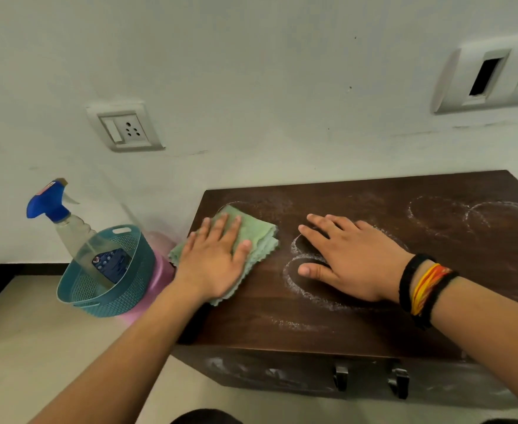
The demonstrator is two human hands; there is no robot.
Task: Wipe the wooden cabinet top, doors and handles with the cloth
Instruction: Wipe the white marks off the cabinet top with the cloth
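Observation:
A dark wooden cabinet top (374, 325) fills the right half of the view, marked with white dusty rings and smears. A folded green cloth (257, 234) lies near its left edge. My left hand (218, 258) presses flat on the cloth, fingers spread. My right hand (349, 255) rests flat on the bare top beside it, over white rings, holding nothing. The cabinet doors (266, 374) below show white smudges, with two dark metal handles (341, 376) near the middle.
A teal basket (135, 289) sits on a pink stool (162, 270) left of the cabinet, holding a spray bottle (68, 228) with a blue trigger. The wall behind carries a socket (126, 127) and a switch plate (484, 78). Beige floor lies at lower left.

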